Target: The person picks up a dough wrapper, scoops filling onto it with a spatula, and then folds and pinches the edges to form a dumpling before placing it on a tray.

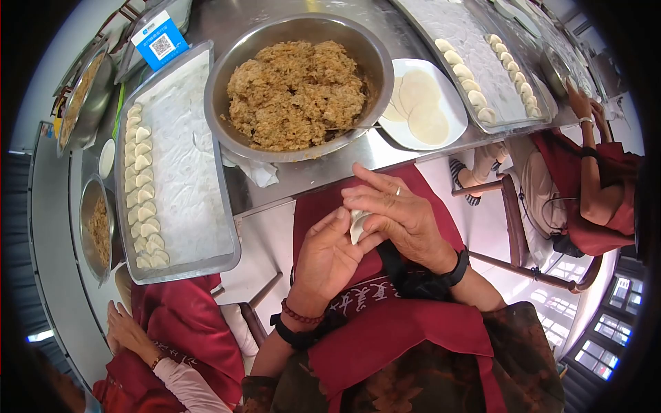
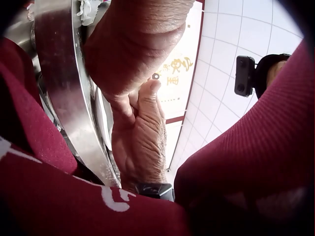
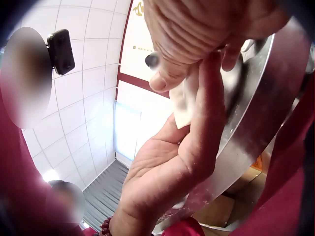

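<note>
In the head view a pale folded dough piece (image 1: 357, 226) sits between both hands, above the red apron. The left hand (image 1: 327, 255) holds it from below, with thumb and fingers around it. From the other side the right hand (image 1: 403, 224), with a ring on one finger, pinches its edge. The right wrist view shows the dough (image 3: 183, 105) between the left hand's fingers and the right thumb. In the left wrist view the dough is hidden behind the hands.
On the steel table stand a bowl (image 1: 213, 103) of filling, a white plate (image 1: 455, 127) of round wrappers, and trays (image 1: 182, 165) (image 1: 475, 62) with rows of dumplings. Other people sit at left and right. A chair (image 1: 513, 220) stands at the right.
</note>
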Demonstrator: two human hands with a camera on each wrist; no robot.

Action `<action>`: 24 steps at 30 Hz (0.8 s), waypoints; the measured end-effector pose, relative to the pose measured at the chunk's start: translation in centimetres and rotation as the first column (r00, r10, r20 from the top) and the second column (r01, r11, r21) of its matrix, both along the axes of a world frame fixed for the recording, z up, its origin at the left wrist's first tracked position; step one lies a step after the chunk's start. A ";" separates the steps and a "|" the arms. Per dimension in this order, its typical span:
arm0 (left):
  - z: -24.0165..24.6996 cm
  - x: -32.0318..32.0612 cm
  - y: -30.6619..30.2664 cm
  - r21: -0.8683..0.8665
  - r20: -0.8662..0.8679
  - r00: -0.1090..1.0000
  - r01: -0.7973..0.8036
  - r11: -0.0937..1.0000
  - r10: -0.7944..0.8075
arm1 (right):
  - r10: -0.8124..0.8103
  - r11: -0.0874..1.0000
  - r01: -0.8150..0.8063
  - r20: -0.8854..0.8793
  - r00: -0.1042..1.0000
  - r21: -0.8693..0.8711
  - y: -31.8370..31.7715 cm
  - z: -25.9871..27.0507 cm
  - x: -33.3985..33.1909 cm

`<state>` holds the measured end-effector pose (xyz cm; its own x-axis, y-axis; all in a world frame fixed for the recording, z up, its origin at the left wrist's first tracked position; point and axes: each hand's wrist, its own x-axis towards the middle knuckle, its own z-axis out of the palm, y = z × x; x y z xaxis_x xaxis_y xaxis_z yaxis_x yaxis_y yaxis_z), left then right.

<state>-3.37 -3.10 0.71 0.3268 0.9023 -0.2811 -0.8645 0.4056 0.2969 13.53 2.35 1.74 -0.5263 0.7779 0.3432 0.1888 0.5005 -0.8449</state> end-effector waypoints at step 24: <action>0.2 0.0 -0.1 0.025 -0.080 0.995 -0.053 0.998 0.055 | -0.053 0.998 0.049 -0.087 0.995 -0.051 -0.3 0.2 -0.2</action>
